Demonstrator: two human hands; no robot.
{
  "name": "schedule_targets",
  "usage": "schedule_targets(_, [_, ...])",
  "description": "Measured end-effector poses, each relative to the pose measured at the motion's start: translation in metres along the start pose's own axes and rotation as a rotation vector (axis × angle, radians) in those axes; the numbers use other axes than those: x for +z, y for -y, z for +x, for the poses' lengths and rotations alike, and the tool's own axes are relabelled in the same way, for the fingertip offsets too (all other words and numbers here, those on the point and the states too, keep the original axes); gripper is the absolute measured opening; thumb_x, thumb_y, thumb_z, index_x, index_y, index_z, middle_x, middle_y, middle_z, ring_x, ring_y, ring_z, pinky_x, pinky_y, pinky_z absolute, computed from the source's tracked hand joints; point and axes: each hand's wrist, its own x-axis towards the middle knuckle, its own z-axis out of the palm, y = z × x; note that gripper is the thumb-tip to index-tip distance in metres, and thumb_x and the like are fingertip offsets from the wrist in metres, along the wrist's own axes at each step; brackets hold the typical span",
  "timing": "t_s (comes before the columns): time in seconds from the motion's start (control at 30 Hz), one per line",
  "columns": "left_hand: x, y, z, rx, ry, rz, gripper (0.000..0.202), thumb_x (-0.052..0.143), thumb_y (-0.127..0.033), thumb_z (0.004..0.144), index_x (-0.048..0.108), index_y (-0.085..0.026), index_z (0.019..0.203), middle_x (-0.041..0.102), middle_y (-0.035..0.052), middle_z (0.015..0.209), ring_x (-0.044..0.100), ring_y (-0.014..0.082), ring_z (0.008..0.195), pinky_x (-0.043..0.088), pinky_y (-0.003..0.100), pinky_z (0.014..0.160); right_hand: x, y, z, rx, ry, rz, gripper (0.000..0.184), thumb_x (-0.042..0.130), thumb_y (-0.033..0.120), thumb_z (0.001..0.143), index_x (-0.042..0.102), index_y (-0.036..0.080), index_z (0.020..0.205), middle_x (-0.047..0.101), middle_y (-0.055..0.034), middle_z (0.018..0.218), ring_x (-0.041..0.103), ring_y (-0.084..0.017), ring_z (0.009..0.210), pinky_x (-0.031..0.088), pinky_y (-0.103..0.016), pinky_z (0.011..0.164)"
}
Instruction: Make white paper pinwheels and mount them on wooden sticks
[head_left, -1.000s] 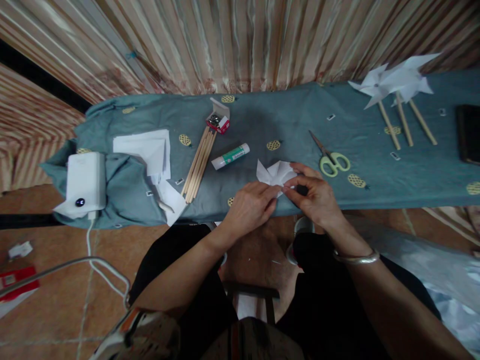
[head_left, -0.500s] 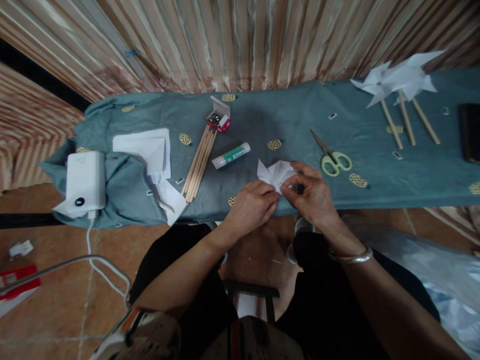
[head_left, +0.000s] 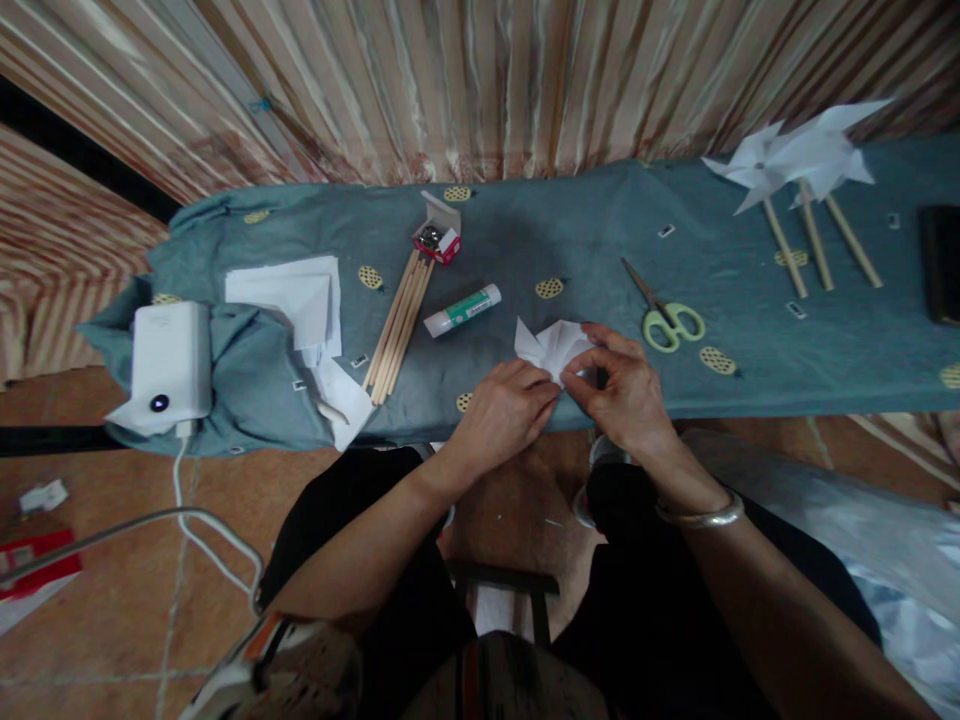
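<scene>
A white paper pinwheel (head_left: 551, 345) without a stick lies at the front edge of the cloth, its blades folded toward the middle. My left hand (head_left: 506, 410) is closed on its near left side, the fingertips pressed together at the paper. From the right, my right hand (head_left: 619, 385) pinches near the pinwheel's centre with thumb and forefinger, while the other fingers rest over its right side. Whether a pin is between those fingertips is too small to tell. A pair of scissors (head_left: 664, 318) with green handles lies right of my right hand. A glue stick (head_left: 463, 310) lies beyond my left hand.
Wooden sticks (head_left: 399, 328) lie left of the glue stick, below an open red box (head_left: 437, 240) of metal pins. White paper sheets (head_left: 281, 290) and a white power bank (head_left: 171, 360) are at the left. Finished pinwheels (head_left: 757, 165) on sticks lie at the far right.
</scene>
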Motion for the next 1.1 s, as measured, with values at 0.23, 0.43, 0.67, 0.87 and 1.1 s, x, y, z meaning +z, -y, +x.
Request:
schedule_targets(0.23, [0.0011,0.0004,0.0006,-0.004,-0.012,-0.017,0.02,0.05,-0.021,0.093,0.068,-0.014,0.095,0.068,0.0072,0.095,0.059,0.0209,0.094,0.049,0.034,0.083,0.0001,0.0008,-0.0016,-0.001,-0.01,-0.009,0.005,0.065,0.02,0.073,0.067,0.024,0.071,0.063,-0.0081,0.125,0.057,-0.032,0.115,0.047,-0.052,0.096])
schedule_targets(0.43, [0.0005,-0.0002,0.0012,-0.012,-0.002,-0.033,0.019,0.05,-0.02,0.092,0.068,-0.015,0.095,0.068,0.007,0.093,0.059,0.0208,0.095,0.049,0.035,0.083,-0.0004,0.003,-0.0026,0.008,-0.003,-0.008,0.005,0.064,0.021,0.074,0.067,0.024,0.072,0.062,-0.0081,0.126,0.055,-0.032,0.117,0.047,-0.053,0.096])
schedule_targets(0.67, [0.0005,0.0005,0.001,-0.005,-0.008,-0.049,0.019,0.051,-0.02,0.092,0.068,-0.014,0.094,0.067,0.0069,0.094,0.059,0.0203,0.095,0.049,0.034,0.084,-0.0005,0.0041,-0.0032,0.006,0.006,-0.026,0.005,0.064,0.019,0.075,0.067,0.023,0.074,0.061,-0.0091,0.127,0.055,-0.032,0.117,0.046,-0.052,0.096])
schedule_targets(0.87, [0.0009,0.0008,0.0018,-0.002,-0.001,-0.044,0.021,0.049,-0.02,0.093,0.068,-0.014,0.092,0.067,0.0071,0.092,0.059,0.0202,0.094,0.05,0.034,0.084,0.0002,0.0035,-0.0048,-0.077,-0.01,-0.012,0.011,0.06,0.021,0.079,0.069,0.023,0.084,0.06,-0.009,0.129,0.054,-0.032,0.118,0.046,-0.053,0.097])
schedule_targets(1.1, [-0.0001,0.0001,0.0021,-0.004,0.003,-0.037,0.02,0.049,-0.02,0.092,0.069,-0.014,0.091,0.068,0.0067,0.094,0.059,0.0205,0.095,0.05,0.034,0.084,-0.0004,0.0031,-0.0094,-0.228,0.002,-0.092,0.021,0.053,0.024,0.088,0.071,0.025,0.098,0.055,-0.0065,0.136,0.05,-0.03,0.123,0.044,-0.052,0.103])
